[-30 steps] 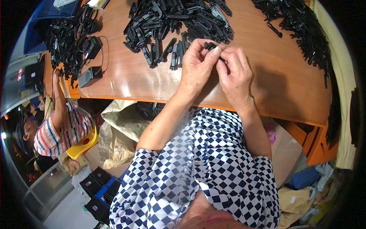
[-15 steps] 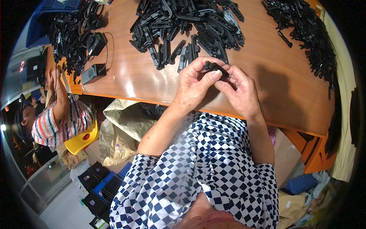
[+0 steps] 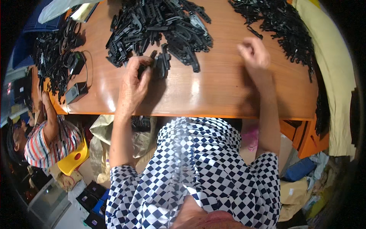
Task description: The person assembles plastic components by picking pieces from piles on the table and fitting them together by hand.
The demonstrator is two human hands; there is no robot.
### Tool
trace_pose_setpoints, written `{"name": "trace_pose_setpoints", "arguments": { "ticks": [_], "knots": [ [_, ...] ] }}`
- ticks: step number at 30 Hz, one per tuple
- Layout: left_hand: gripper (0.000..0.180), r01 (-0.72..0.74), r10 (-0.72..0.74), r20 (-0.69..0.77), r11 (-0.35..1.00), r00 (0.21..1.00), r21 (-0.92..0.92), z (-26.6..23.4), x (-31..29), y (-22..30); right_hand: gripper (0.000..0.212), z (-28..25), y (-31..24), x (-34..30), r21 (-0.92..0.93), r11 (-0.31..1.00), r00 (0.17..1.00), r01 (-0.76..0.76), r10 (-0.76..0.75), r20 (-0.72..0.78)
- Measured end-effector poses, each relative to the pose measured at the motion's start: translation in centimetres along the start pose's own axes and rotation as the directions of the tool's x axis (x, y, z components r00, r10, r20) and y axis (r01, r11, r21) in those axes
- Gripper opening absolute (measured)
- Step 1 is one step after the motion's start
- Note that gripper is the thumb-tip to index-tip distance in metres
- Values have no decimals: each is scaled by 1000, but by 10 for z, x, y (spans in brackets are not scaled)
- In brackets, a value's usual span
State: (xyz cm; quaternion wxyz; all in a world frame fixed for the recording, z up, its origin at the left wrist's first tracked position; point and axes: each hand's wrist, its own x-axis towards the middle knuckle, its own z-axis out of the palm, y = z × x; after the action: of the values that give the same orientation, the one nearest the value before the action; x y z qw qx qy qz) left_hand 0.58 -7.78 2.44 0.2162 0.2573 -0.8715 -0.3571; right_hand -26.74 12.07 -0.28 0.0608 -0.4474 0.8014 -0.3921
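L hand (image 3: pixel 133 82) fingers grasping a black plastic strip (image 3: pixel 160 63) by the middle pile (image 3: pixel 160 26) on counter (image 3: pixel 213 91); R hand (image 3: pixel 253 53) clenched, blurred, whether it holds anything can't tell

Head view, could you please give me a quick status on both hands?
Left hand on black plastic parts beside the middle pile. Right hand loosely closed, lifted near the right pile. Nothing between.

Black plastic strip (image 3: pixel 150 68) at pile's near edge on table, seemingly under left fingers.

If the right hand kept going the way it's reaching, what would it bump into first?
Most likely the right-hand pile of black parts. The right hand points up and away across the table, with only bare wood between; depth is hard to judge.
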Motion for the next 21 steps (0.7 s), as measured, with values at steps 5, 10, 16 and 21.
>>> {"name": "trace_pose_setpoints", "arguments": {
  "ticks": [5, 10, 16, 21],
  "knots": [
    [16, 11, -96, 127, 836, 987, 548, -4, 23, -1, 16, -19, 60, 38, -537, 831, 959, 146, -252, -128],
    [20, -97, -23, 181, 776, 983, 624, -1, 25, -9, 10, -15, 69, 64, -618, 752, 971, 230, -216, 99],
    [15, -298, 173, 256, 737, 951, 606, 0, 26, -17, 28, -17, 51, 56, -510, 804, 943, 304, -329, 44],
    [13, 501, -297, 404, 571, 865, -651, -6, 31, -8, 15, 7, -19, 13, 711, 657, 966, -248, 117, 229]
  ]
}}
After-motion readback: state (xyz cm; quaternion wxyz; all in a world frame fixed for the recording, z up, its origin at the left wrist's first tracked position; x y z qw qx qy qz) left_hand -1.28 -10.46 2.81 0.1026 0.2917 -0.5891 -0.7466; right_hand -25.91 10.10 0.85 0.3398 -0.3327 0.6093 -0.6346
